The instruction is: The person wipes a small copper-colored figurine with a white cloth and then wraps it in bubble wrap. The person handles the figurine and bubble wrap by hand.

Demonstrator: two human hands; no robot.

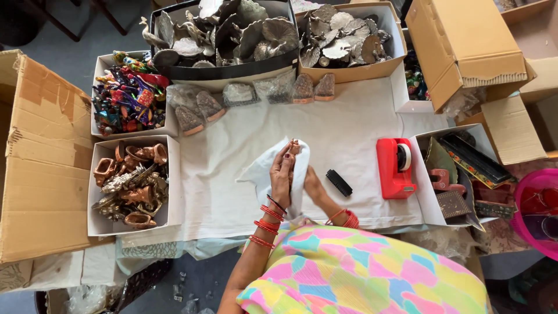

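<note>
The left hand (282,174) and the right hand (311,185) were both closed around a white cloth (261,171), which wrapped a small brown figurine (294,146); only its top showed above the fingers. The wrapping seemed about half done, because the cloth hung loose to the left of the hands. Beyond the hands, several wrapped pieces (200,110) lay in a row, and boxes of metal items (232,35) waited behind. Right of the hands stood a red tape dispenser (395,167). The work surface (349,128) was covered with white sheet, among cardboard cartons (40,163).
</note>
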